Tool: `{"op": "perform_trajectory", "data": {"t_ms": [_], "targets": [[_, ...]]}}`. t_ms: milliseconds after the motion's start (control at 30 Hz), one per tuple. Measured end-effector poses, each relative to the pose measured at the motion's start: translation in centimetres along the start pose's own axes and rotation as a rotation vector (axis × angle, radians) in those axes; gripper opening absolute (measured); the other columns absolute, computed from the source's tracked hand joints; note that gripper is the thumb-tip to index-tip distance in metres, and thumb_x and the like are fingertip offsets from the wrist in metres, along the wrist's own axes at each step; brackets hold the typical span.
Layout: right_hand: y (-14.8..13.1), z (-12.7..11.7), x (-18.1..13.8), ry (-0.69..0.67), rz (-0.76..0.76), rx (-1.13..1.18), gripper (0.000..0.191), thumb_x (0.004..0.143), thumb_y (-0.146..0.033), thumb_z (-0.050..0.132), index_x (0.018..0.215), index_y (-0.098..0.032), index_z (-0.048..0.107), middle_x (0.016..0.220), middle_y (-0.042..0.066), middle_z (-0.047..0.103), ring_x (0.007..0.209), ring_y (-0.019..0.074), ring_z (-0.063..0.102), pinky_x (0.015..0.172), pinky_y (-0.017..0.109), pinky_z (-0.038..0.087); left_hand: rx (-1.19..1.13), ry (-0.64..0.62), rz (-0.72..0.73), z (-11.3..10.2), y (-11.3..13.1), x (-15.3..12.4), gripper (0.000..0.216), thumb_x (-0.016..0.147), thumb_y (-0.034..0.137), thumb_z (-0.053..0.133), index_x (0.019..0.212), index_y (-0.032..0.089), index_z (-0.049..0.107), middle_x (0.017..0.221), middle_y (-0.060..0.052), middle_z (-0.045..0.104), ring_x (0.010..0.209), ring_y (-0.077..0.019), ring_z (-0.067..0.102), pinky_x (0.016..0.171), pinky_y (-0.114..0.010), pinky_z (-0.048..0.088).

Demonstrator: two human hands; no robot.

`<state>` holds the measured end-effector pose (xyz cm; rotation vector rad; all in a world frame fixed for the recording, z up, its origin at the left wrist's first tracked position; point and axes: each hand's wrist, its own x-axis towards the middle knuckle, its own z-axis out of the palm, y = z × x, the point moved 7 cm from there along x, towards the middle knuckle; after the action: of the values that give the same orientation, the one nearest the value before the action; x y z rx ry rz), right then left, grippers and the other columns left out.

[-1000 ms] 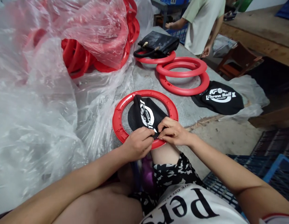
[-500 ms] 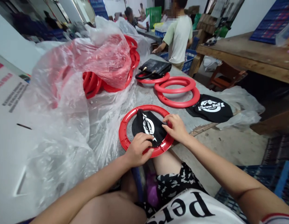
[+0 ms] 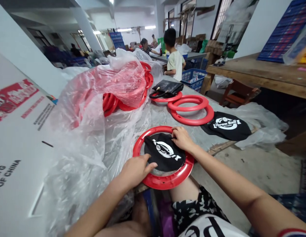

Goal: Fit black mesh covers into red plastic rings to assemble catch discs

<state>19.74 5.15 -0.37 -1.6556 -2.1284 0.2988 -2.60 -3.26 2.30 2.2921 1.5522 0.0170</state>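
A red plastic ring (image 3: 158, 183) lies at the near edge of the table, its ribbed side facing up. Inside it is a black mesh cloth (image 3: 163, 164) with a white printed logo, spread across most of the opening. My left hand (image 3: 136, 169) rests on the ring's near left rim, thumb and forefinger apart, fingertips by the cloth's edge. At the far right rim, my right hand (image 3: 183, 139) has its fingers curled and pinched at the cloth's edge. Its fingertips are partly hidden.
Two more red rings (image 3: 192, 121) overlap beyond, beside another black cloth (image 3: 225, 126). A black handbag (image 3: 167, 87) sits on a further ring. Plastic-wrapped rings (image 3: 123, 82) are piled to the left, near a printed carton (image 3: 17, 138). A person (image 3: 175, 62) stands at the back.
The cloth has turned and spread flatter inside the ring. My left hand has shifted from over the cloth onto the left rim; the right stays at the right rim. The view has tilted up.
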Motion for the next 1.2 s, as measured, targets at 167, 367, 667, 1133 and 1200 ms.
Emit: {"op": "perform_trajectory", "data": {"t_ms": [167, 367, 667, 1133, 1200], "targets": [[-1.8, 0.0, 2.2, -0.079, -0.263, -0.091, 0.009, 0.081, -0.009, 0.064, 0.083, -0.017, 0.065, 0.107, 0.011, 0.067, 0.103, 0.0260, 0.052, 0.091, 0.037, 0.040, -0.572, -0.405, 0.155, 2.7, 2.3, -1.7, 0.045, 0.094, 0.050, 0.056, 0.129, 0.022, 0.062, 0.107, -0.009, 0.076, 0.090, -0.0233, 0.072, 0.078, -0.034, 0.053], [-3.5, -1.2, 1.9, -0.051, -0.279, -0.055, 0.010, 0.086, -0.010, 0.059, 0.090, -0.018, 0.063, 0.085, 0.006, 0.066, 0.084, 0.0224, 0.054, 0.080, 0.034, 0.037, -1.162, -0.712, 0.249, 4.8, 4.8, -1.5, 0.065, 0.079, 0.055, 0.077, 0.134, 0.026, 0.058, 0.146, -0.017, 0.056, 0.087, -0.0197, 0.075, 0.071, -0.031, 0.057], [-4.3, -2.1, -0.5, 0.098, -0.372, 0.225, 0.012, 0.087, -0.010, 0.054, 0.085, -0.021, 0.052, 0.082, 0.003, 0.063, 0.076, 0.0182, 0.056, 0.070, 0.029, 0.041, -0.844, 0.436, 0.060, -1.1, 0.5, 5.8, 0.047, 0.079, 0.023, 0.066, 0.125, 0.017, 0.063, 0.130, -0.013, 0.068, 0.121, -0.0265, 0.064, 0.107, -0.047, 0.049], [-3.0, -2.7, 0.7, 0.053, -0.316, 0.475, 0.048, 0.080, -0.005, 0.058, 0.126, -0.021, 0.060, 0.113, 0.007, 0.073, 0.104, 0.0221, 0.068, 0.093, 0.040, 0.054, -1.097, -0.061, 0.008, -1.0, 1.3, 11.9, 0.028, 0.060, 0.029, 0.078, 0.082, 0.016, 0.065, 0.075, 0.001, 0.069, 0.069, -0.0157, 0.062, 0.069, -0.029, 0.047], [-2.3, -1.9, 1.6, -0.010, -0.177, 0.519, 0.049, 0.081, -0.011, 0.066, 0.128, -0.021, 0.059, 0.114, 0.008, 0.073, 0.104, 0.0226, 0.069, 0.093, 0.040, 0.053, -1.071, -0.024, -0.021, -0.8, 0.9, 12.4, 0.026, 0.061, 0.030, 0.076, 0.080, 0.016, 0.064, 0.072, 0.001, 0.067, 0.068, -0.0155, 0.061, 0.069, -0.028, 0.046]]}}
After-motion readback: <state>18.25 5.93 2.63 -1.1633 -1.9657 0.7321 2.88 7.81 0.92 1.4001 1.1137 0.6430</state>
